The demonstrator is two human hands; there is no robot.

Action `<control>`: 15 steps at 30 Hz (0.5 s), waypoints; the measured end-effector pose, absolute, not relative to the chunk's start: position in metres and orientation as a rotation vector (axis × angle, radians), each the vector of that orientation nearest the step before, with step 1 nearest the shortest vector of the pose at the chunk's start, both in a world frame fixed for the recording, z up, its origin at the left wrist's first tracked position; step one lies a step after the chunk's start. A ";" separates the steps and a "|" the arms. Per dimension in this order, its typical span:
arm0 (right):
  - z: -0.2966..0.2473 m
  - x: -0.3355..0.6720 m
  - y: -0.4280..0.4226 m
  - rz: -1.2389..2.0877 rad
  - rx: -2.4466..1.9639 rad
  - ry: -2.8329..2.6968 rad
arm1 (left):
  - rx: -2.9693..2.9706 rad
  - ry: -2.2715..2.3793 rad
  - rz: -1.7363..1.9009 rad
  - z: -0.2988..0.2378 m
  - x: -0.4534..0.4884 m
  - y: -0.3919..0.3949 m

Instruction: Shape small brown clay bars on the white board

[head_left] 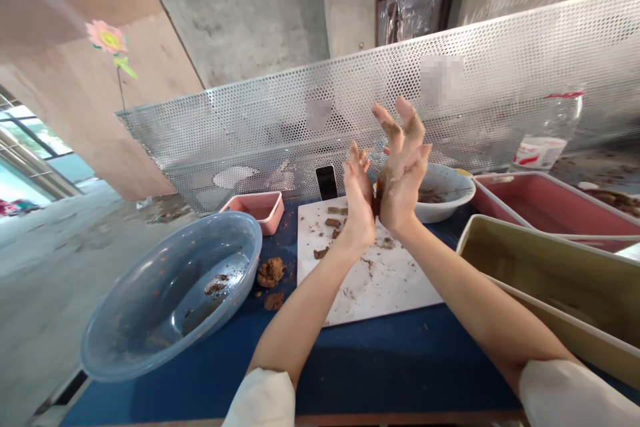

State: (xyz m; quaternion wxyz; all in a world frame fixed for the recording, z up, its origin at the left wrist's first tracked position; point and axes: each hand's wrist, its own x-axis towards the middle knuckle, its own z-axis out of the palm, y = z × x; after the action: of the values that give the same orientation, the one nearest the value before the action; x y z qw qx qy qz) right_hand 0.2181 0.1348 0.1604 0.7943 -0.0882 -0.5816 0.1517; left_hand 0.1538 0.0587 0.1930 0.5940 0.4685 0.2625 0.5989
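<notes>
My left hand (361, 197) and my right hand (403, 177) are raised over a white board (370, 293), palms facing each other. Between the heels of the palms they hold a dark brown lump of clay (376, 205), mostly hidden by the hands. The fingers of both hands stretch upward and are smeared with brown. Several short brown clay pieces (333, 222) lie on the board's left side, and crumbs are scattered across it. Left of the board, on the blue table (380, 373), sit a larger clay lump (271, 272) and a smaller one (273, 301).
A big blue basin (120, 340) with some brown residue stands at left, near a small pink tray (273, 213). Behind the board are a phone (327, 183) and a white bowl (443, 213). A pink bin (505, 197), an olive bin (500, 247) and a plastic bottle (553, 130) occupy the right.
</notes>
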 end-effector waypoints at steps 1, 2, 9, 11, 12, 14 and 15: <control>0.166 0.214 0.130 0.305 -0.213 -1.264 | 1.084 0.612 1.408 0.195 0.151 0.058; 0.169 0.209 0.124 0.291 -0.235 -1.273 | 1.083 0.612 1.427 0.196 0.149 0.059; 0.167 0.199 0.107 0.304 -0.238 -1.361 | 1.109 0.616 1.470 0.194 0.142 0.063; 0.166 0.200 0.108 0.317 -0.224 -1.364 | 1.125 0.624 1.472 0.193 0.143 0.062; 0.167 0.201 0.109 0.319 -0.221 -1.364 | 1.139 0.629 1.471 0.193 0.143 0.061; 0.167 0.201 0.110 0.311 -0.220 -1.365 | 1.172 0.644 1.467 0.193 0.144 0.060; 0.167 0.202 0.110 0.304 -0.224 -1.367 | 1.188 0.654 1.468 0.193 0.144 0.059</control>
State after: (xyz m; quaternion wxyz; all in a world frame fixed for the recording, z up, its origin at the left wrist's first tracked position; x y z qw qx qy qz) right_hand 0.2016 0.1099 0.1672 0.7590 -0.1028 -0.6277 0.1394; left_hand 0.1437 0.0589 0.1932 0.5409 0.4999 0.2754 0.6178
